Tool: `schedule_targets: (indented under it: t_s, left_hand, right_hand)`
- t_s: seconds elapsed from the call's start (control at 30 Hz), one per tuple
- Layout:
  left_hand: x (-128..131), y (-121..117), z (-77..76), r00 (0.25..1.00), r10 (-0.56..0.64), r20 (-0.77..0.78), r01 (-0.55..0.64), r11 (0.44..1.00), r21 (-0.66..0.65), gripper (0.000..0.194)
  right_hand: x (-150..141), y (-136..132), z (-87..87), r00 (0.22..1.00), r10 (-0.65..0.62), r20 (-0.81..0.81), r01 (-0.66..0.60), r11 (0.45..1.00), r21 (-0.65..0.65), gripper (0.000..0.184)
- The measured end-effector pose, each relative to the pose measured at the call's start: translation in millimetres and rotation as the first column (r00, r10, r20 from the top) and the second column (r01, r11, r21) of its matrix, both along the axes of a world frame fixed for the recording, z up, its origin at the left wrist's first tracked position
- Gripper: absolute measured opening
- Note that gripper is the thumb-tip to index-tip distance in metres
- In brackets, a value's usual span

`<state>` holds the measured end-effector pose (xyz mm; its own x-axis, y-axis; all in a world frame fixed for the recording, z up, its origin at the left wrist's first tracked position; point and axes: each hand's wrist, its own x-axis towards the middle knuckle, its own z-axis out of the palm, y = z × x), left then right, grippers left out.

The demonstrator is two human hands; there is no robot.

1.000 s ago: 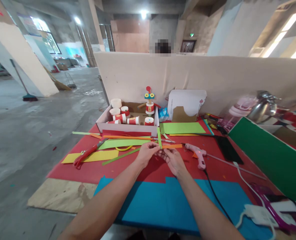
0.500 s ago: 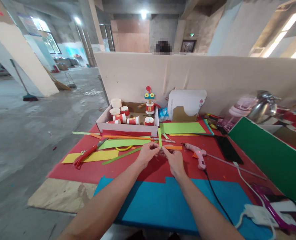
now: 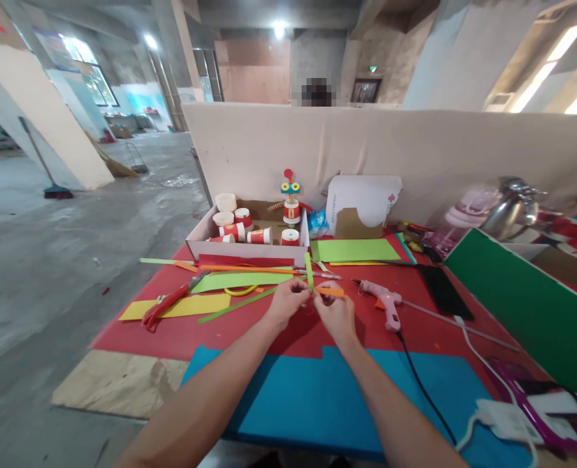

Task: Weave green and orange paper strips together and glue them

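My left hand [image 3: 288, 303] and my right hand [image 3: 336, 314] meet over the red sheet, fingertips pinched close together. Between them they hold two joined paper strips. The green paper strip [image 3: 308, 270] stands up from the fingertips, and the orange paper strip [image 3: 331, 292] points right across my right fingers. Where the strips meet is mostly hidden by the fingers. Right of my hands lies a pink glue gun [image 3: 388, 302], its small red light on. To the left are red-handled scissors or pliers [image 3: 166, 305], partly over a yellow paper strip [image 3: 205, 303].
Behind my hands stands a white box [image 3: 244, 251] with several paper cups and a cup figure. Green paper sheets [image 3: 357, 249] lie beside it. At the right are a black phone [image 3: 443, 292], a green board [image 3: 527, 312], a power strip [image 3: 522, 419] and cords. A partition [image 3: 390, 143] rises behind.
The orange strip has swung from nearly level to slightly tilted and sits further left. The green strip leans a little more to the left. Both hands stay pinched together.
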<state>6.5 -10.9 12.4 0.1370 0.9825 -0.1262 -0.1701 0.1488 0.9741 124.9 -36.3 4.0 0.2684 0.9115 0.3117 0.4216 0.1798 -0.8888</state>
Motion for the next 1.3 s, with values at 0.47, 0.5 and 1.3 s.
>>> schedule_targets:
  t_s: [0.47,0.5,1.3]
  left_hand:
    - [-0.6,-2.0,5.2,0.992,-0.051,0.119,0.057,0.997,-0.048,0.028]
    - [-0.6,-2.1,5.8,0.992,-0.048,0.116,0.054,0.997,-0.049,0.029]
    - [-4.6,1.9,-4.6,0.982,-0.107,0.159,0.112,0.993,-0.022,0.034]
  right_hand:
    - [1.1,3.1,-2.4,0.545,0.183,-0.818,-0.419,0.905,-0.076,0.033]
    - [1.8,2.5,-1.8,0.535,0.192,-0.823,-0.431,0.899,-0.071,0.034]
    - [2.1,4.0,-2.5,0.726,0.103,-0.68,-0.266,0.954,-0.139,0.033]
